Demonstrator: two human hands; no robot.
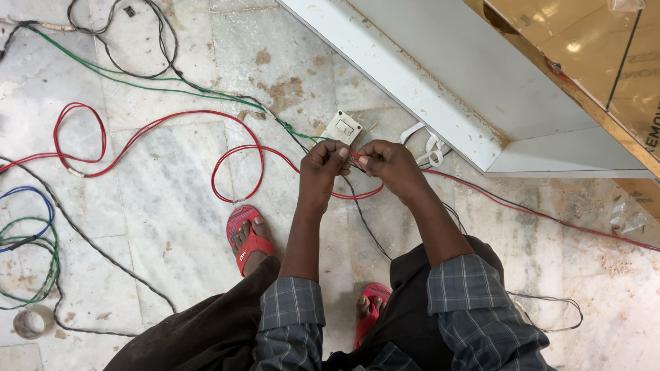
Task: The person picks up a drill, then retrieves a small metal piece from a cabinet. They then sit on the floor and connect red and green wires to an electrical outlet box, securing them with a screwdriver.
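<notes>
From the head view, going left to right: red wire [237, 152] loops across the marble floor [172, 227] at the far left, curls once, then comes up to my hands. My left hand [322, 165] is closed in a pinch on it, thumb and forefinger tight at the tip, nothing spare between them. The wire end sits right in the gap between the two hands, just near of the white switch [343, 127] lying on the floor. My right hand [390, 161] is pinched shut on the same short stretch from the other side, fingertips almost touching the left ones. So the wire's long axis runs left-right between the pinches, both hands equally close. A black wire [364, 223] drops from the same spot toward me; can't tell whether either hand grips it too. Red wire carries on right, past the white cabinet base [440, 75].
</notes>
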